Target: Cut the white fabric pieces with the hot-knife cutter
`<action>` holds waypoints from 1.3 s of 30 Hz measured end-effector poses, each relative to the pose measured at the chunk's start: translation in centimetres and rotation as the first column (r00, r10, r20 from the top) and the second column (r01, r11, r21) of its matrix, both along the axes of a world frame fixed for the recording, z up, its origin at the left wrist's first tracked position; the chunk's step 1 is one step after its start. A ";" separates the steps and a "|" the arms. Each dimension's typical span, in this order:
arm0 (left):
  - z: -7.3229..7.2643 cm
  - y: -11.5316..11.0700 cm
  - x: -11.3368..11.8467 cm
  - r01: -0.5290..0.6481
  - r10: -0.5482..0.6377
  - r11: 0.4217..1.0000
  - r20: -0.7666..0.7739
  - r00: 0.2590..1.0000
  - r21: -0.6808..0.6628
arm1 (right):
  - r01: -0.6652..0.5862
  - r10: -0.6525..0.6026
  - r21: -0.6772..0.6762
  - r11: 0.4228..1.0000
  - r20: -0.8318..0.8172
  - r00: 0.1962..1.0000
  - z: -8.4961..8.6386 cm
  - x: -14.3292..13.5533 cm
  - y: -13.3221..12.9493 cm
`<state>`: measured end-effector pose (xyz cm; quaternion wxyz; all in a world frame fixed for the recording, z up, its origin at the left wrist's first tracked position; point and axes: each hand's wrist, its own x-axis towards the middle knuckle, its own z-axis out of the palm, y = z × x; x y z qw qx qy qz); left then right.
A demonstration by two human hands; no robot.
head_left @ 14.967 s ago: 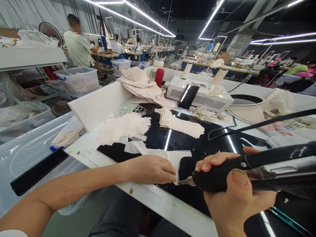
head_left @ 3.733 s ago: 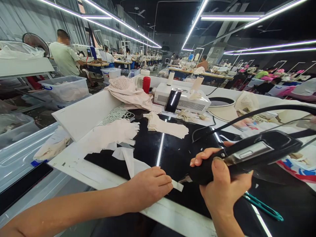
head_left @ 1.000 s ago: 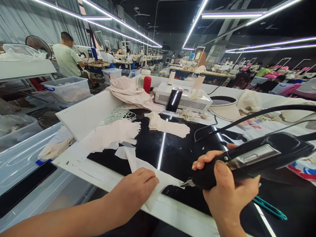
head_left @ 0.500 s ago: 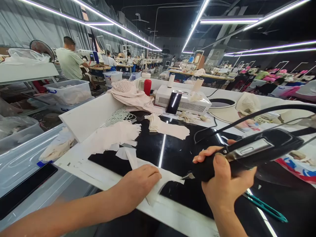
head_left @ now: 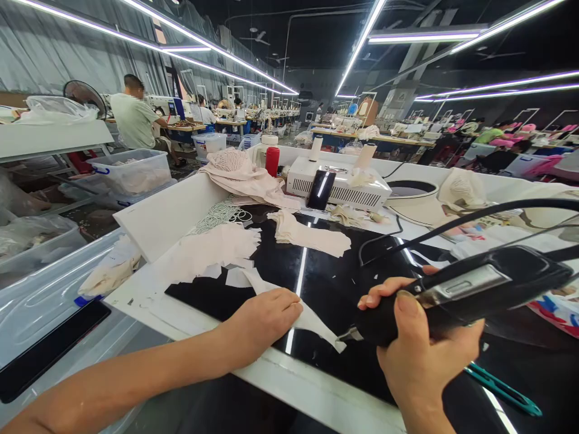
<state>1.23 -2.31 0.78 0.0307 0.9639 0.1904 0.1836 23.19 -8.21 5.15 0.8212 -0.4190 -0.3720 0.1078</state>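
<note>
My left hand [head_left: 260, 325], fingers closed together, grips a cream fabric piece [head_left: 316, 323] and presses it on the glossy black tabletop [head_left: 325, 377]. In my right hand [head_left: 420, 343] is a black handheld tool [head_left: 488, 289] with a cord at its rear. The tool's metal tip touches or nearly touches the right end of the fabric piece. Beyond my left hand lies a pile of cream fabric pieces [head_left: 217, 248], and a smaller stack [head_left: 312, 235] sits to its right.
A teal tool [head_left: 502, 389] lies right of my right hand. A phone [head_left: 321, 190] leans on a white box [head_left: 296, 178] at the back, near a red bottle [head_left: 272, 161]. Clear bins [head_left: 131, 172] stand at left; a seated person [head_left: 136, 120] is behind them.
The fabric under my left hand has shifted, and its lower flap near the table edge is no longer visible. Both hands and the tool appear slightly farther right, as the view has moved a little.
</note>
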 end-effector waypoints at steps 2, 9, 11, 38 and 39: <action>0.2 0.0 0.6 0.040 -0.039 0.999 0.026 0.999 -0.020 | 0.002 -0.002 0.001 1.000 0.012 1.000 0.0 -0.3 -0.4; -0.6 -0.3 2.6 0.072 -0.059 0.964 0.059 0.997 -0.257 | -0.006 0.006 -0.015 1.000 -0.005 1.000 0.1 -0.7 -1.2; -0.9 -0.1 2.8 0.041 -0.036 0.962 0.027 0.999 -0.271 | -0.004 0.004 -0.022 1.000 -0.018 1.000 0.1 -0.7 -1.4; -2.4 -2.1 2.7 0.083 -0.078 0.966 -0.028 0.997 0.246 | -0.024 0.022 -0.030 0.999 -0.079 0.997 1.2 -0.8 -0.7; -2.5 -2.1 2.7 0.079 -0.077 0.967 -0.021 0.997 0.244 | -0.023 0.022 -0.015 1.000 -0.086 0.996 1.3 -0.9 -0.3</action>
